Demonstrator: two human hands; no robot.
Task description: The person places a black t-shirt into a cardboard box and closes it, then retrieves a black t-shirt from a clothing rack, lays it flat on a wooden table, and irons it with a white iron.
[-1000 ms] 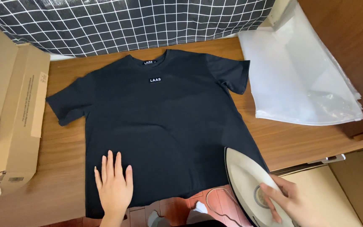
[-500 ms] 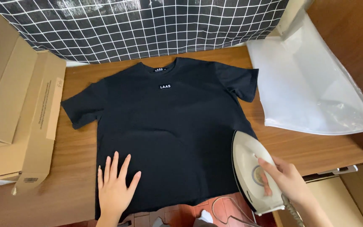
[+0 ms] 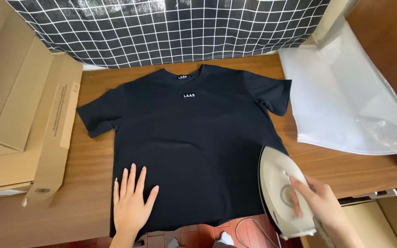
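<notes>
Iron (image 3: 283, 193), cream, hard and probably heavy, rests at the black T-shirt (image 3: 194, 142)'s lower right edge on the bench (image 3: 97, 82); right hand (image 3: 320, 204) fingers clasp its top handle, left hand (image 3: 132, 204) lies flat, fingers released, pinning soft cloth

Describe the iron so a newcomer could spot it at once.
A black T-shirt lies flat on the wooden table. At its lower right hem, under the right hand, sits the iron: cream-white, pointed, the only hard glossy thing on the cloth.

head view | looks steeply down | near | wooden table (image 3: 93, 160)
</notes>
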